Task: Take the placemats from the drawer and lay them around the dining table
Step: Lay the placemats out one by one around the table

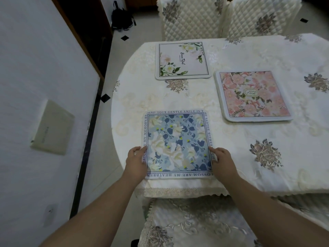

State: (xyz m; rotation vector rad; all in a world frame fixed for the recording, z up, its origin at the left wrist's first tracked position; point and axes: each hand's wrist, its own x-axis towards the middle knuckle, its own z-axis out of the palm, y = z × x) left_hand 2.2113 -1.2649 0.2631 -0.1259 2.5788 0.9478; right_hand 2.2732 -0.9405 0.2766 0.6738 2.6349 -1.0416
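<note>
Blue floral placemat (179, 145), near table edge: border lettering, far side "HIND YOUR GENTLE SMILE IS T", right side "HE SAD THE WITHER", left side "N MY MEMORY. BE", near side upside down "LOSSOM ARE MY HEATBREA". White floral placemat (183, 60), far: script "Beautiful". Pink placemat (253, 95), right: emblem unreadable.

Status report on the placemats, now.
Left hand and right hand on blue placemat edges, flat on table. White placemat, pink placemat laid. Nothing obstructing.

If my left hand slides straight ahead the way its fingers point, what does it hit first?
Probably nothing: the left hand would run along the blue placemat edge over bare tablecloth; the white floral placemat lies farther off.
</note>
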